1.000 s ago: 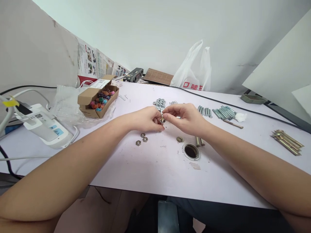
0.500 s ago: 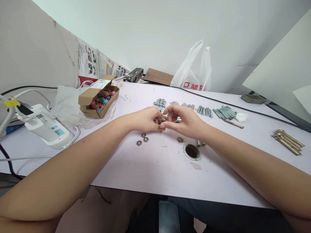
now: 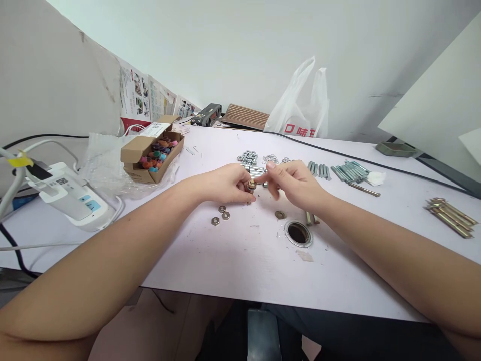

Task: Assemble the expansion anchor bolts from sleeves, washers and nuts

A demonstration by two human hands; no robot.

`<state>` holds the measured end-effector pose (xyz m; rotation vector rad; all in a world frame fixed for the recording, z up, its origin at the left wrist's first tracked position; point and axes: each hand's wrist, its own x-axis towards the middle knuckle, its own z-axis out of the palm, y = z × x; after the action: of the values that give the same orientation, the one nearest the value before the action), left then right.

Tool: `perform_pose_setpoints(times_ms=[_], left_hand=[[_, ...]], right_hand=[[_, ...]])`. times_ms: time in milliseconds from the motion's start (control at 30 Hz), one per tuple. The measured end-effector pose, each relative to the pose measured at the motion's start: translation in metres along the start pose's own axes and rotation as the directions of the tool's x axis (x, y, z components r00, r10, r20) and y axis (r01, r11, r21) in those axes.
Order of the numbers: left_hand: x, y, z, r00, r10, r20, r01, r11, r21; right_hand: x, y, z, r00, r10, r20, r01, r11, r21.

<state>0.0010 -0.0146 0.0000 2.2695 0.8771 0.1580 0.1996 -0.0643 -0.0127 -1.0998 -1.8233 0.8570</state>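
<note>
My left hand (image 3: 227, 183) is closed, thumb and fingers pinching a brass-coloured bolt with a nut (image 3: 251, 185) at its upper end; the fingers hide most of the shank. Just right of it, my right hand (image 3: 298, 186) has its fingers apart, the index finger stretched toward the nut; whether it touches cannot be told. Several loose hex nuts (image 3: 225, 215) lie below my left hand. A brass washer or nut (image 3: 280, 214) rests below my right hand, beside bolts (image 3: 308, 218) partly covered by the wrist. Silver bolts (image 3: 257, 171) lie behind both hands.
Farther back sit silver nuts (image 3: 248, 157), washers (image 3: 269, 159) and zinc bolts (image 3: 350, 171). Brass bolts (image 3: 451, 216) lie at right. A round hole (image 3: 298, 233) opens in the table. At left are a marker box (image 3: 141, 175) and a white power strip (image 3: 71, 198).
My right hand has let go of the nut end and drawn back rightward, its fingers spreading. My left hand stays in place with the bolt, whose nut now shows clearly.
</note>
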Motion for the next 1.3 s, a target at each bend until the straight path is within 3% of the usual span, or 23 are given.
perform_pose_setpoints(times_ms=[100, 167, 333, 533, 733, 900, 967, 1133, 1233, 1300], left_hand=[[0.0, -0.001, -0.001, 0.999, -0.027, 0.029, 0.028, 1.0, -0.015], [0.001, -0.001, -0.001, 0.999, -0.022, 0.033, 0.023, 1.0, -0.008], [-0.001, 0.0, -0.001, 1.0, -0.007, 0.017, 0.007, 1.0, -0.021], [-0.001, 0.002, -0.002, 0.999, -0.032, 0.038, 0.033, 0.999, -0.032], [-0.002, 0.002, -0.001, 0.999, -0.025, 0.035, 0.027, 0.998, -0.051], [-0.002, 0.005, 0.002, 0.998, -0.016, 0.059, 0.018, 0.999, -0.03], [-0.001, 0.004, 0.003, 0.999, 0.004, 0.031, -0.004, 1.0, -0.017], [0.003, -0.001, 0.008, 0.999, 0.044, -0.02, -0.044, 0.999, -0.003], [0.005, 0.005, 0.013, 0.992, 0.079, -0.099, -0.077, 0.997, 0.023], [0.004, 0.01, 0.013, 0.991, 0.062, -0.121, -0.061, 0.998, 0.01]], right_hand=[[0.002, 0.004, -0.001, 0.989, 0.058, -0.138, -0.034, 0.985, 0.172], [0.002, 0.004, 0.0, 0.985, 0.077, -0.153, -0.039, 0.97, 0.24], [-0.003, -0.003, 0.006, 0.994, 0.085, 0.074, -0.095, 0.985, 0.141], [-0.002, 0.005, 0.003, 0.981, 0.056, -0.188, -0.028, 0.988, 0.149], [-0.007, -0.005, 0.008, 0.995, 0.075, 0.063, -0.078, 0.996, 0.047], [-0.005, -0.002, -0.001, 0.988, 0.008, -0.154, -0.001, 0.999, 0.042], [-0.004, -0.002, -0.003, 0.989, -0.003, -0.146, -0.001, 1.0, -0.027], [-0.009, -0.01, 0.01, 0.997, 0.008, 0.079, 0.019, 0.94, -0.34], [-0.01, -0.017, 0.015, 0.997, -0.038, 0.065, 0.064, 0.884, -0.464], [-0.013, -0.021, 0.005, 0.999, -0.041, 0.034, 0.052, 0.878, -0.476]])
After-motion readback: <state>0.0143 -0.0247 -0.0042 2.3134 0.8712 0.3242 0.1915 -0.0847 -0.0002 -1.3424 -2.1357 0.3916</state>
